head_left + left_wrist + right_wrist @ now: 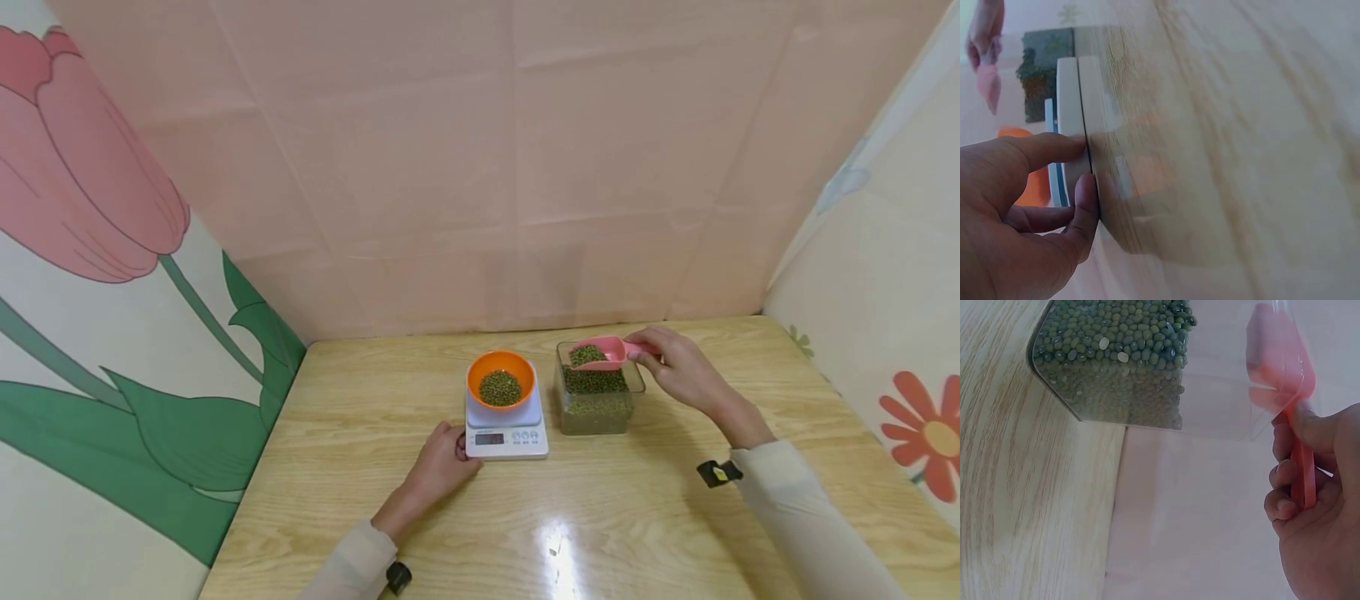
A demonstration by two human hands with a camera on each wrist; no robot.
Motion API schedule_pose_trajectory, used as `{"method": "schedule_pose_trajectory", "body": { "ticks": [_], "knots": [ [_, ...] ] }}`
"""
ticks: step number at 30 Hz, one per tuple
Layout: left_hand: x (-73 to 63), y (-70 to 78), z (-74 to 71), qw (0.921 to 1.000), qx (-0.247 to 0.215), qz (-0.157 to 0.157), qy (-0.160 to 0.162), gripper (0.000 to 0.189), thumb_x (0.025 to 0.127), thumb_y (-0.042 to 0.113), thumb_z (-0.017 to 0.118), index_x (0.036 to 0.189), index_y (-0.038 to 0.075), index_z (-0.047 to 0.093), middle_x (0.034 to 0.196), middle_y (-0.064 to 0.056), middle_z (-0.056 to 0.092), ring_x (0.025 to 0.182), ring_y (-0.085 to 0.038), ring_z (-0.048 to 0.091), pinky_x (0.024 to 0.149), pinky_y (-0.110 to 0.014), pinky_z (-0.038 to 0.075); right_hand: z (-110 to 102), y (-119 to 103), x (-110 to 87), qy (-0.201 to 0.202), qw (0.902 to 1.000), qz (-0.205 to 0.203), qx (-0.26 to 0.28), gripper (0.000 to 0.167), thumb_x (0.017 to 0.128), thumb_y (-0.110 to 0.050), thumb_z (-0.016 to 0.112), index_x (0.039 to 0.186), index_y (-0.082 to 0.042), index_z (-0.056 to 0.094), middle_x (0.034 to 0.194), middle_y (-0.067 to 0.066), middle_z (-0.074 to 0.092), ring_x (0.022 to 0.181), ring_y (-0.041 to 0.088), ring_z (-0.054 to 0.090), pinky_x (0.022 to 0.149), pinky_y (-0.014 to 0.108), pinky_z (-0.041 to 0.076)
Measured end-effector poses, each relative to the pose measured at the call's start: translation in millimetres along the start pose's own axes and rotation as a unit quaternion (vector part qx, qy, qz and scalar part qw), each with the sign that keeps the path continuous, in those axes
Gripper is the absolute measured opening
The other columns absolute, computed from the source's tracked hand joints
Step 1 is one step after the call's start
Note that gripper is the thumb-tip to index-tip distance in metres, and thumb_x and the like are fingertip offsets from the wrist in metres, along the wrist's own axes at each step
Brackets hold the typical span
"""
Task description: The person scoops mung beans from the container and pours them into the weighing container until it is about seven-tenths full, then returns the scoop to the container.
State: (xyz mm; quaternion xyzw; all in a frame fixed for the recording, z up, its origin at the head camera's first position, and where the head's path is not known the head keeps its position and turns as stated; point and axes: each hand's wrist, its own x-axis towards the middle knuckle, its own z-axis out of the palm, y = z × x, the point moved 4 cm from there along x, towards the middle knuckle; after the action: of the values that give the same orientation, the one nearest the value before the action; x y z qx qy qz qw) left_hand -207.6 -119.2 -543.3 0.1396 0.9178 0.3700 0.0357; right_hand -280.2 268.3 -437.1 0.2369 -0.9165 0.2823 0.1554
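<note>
presently recording right hand (678, 367) curled firmly round pink scoop (613, 352), loaded with green beans (587, 356), at open top of clear bin (596, 427). long axis roughly sideways, reaching left from right hand, toward orange bowl (501, 360) on scale (504, 419), held at near left corner by bent fingers of left hand (438, 462), farther from scoop.

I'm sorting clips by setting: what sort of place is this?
Probably a makeshift filming booth: a light wood-grain table stands against a creased pink sheet backdrop, with a white panel bearing a large pink tulip on the left.
</note>
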Motion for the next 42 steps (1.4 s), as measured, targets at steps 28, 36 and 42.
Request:
{"method": "schedule_pose_trajectory", "body": {
  "ticks": [28,36,42],
  "knots": [
    [1.2,0.7,-0.1,1.0000,0.006,0.003,0.002,0.031,0.088,0.011,0.083,0.116,0.006,0.073,0.090,-0.004,0.056,0.089,-0.017,0.044,0.068,-0.023,0.037,8.3,-21.2,20.1,0.007,0.9995,-0.023,0.021,0.015,0.105,-0.010,0.066,0.116,-0.004,0.074,0.097,0.005,0.071,0.080,0.014,0.059,0.071,0.029,0.050],
    [1.2,0.6,0.3,1.0000,0.003,0.000,0.000,0.030,0.089,0.013,0.082,0.116,0.006,0.073,0.091,-0.003,0.054,0.088,-0.016,0.044,0.067,-0.022,0.037,15.6,-29.1,28.0,-0.010,0.9991,-0.019,0.036,0.017,0.106,-0.011,0.064,0.118,-0.002,0.074,0.098,0.007,0.070,0.080,0.015,0.058,0.071,0.028,0.049],
    [0.4,0.6,-0.1,1.0000,0.001,-0.001,0.001,0.031,0.088,0.012,0.083,0.117,0.006,0.073,0.092,-0.003,0.054,0.088,-0.016,0.044,0.068,-0.022,0.037,19.4,-35.2,33.4,-0.024,0.9988,-0.017,0.038,0.019,0.107,-0.012,0.063,0.120,-0.003,0.073,0.101,0.006,0.070,0.081,0.016,0.059,0.071,0.029,0.051]
  ]
}}
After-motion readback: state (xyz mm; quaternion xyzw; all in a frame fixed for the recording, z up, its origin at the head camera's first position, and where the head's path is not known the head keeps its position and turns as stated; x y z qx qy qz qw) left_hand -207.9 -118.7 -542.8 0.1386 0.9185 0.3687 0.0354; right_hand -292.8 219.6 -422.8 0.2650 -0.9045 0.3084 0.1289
